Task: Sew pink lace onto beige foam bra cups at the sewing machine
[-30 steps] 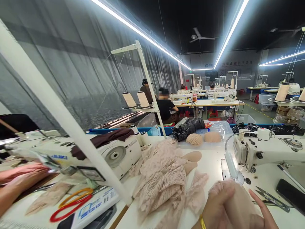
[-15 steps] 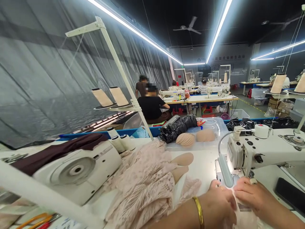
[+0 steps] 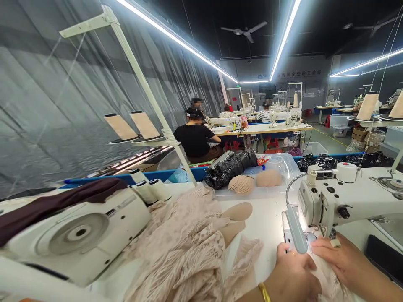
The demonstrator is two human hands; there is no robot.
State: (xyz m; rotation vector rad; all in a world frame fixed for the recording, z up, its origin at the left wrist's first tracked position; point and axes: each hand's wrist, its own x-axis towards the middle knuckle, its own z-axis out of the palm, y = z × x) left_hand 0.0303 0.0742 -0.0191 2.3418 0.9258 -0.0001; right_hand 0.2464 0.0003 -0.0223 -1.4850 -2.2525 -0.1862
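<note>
Pale-pink lace cloth [image 3: 327, 274] was pressed toward the smooth white table [image 3: 266, 218]'s near edge by the right hand [image 3: 348, 258], fingers flat, and the left hand [image 3: 291, 272], fingers curled, grip hidden; sewing seemed unfinished.

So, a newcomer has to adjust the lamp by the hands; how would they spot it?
Find the white sewing machine on the picture's right. At its near-left end, just beyond the left hand, look for the lamp on a curved neck. It's a slim, tilted grey bar, unlike the bulky white machine beside it.
</note>
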